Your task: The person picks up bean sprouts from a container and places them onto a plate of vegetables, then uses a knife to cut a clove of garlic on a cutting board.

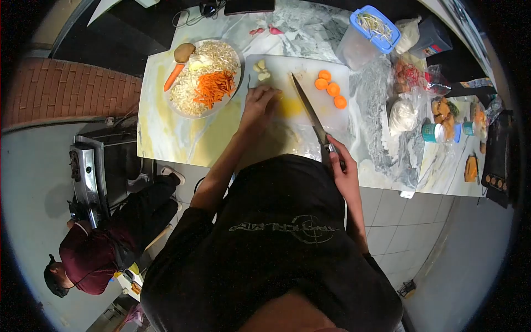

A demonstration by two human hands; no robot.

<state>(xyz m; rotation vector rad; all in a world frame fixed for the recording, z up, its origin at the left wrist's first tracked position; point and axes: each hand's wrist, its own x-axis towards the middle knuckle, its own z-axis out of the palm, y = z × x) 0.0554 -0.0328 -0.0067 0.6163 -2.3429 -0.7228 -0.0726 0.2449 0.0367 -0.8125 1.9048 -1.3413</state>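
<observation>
A white cutting board [326, 66] lies on the marble counter in front of me. My right hand [344, 167] is closed round the handle of a long knife [307, 106], whose blade points up and left across the board. My left hand [261, 104] rests at the board's left part with its fingers bent together; what they hold, if anything, is hidden. Just above it are several pale garlic cloves [264, 76]. Several orange carrot slices [333, 88] lie at the board's right side.
Left of the board, a plate [239, 66] holds bean sprouts, carrot strips [214, 88], a whole carrot and a brown potato-like item. A blue-rimmed container [354, 47], bags [404, 115] and jars [433, 133] stand at right. Another person [99, 252] is at the stove, lower left.
</observation>
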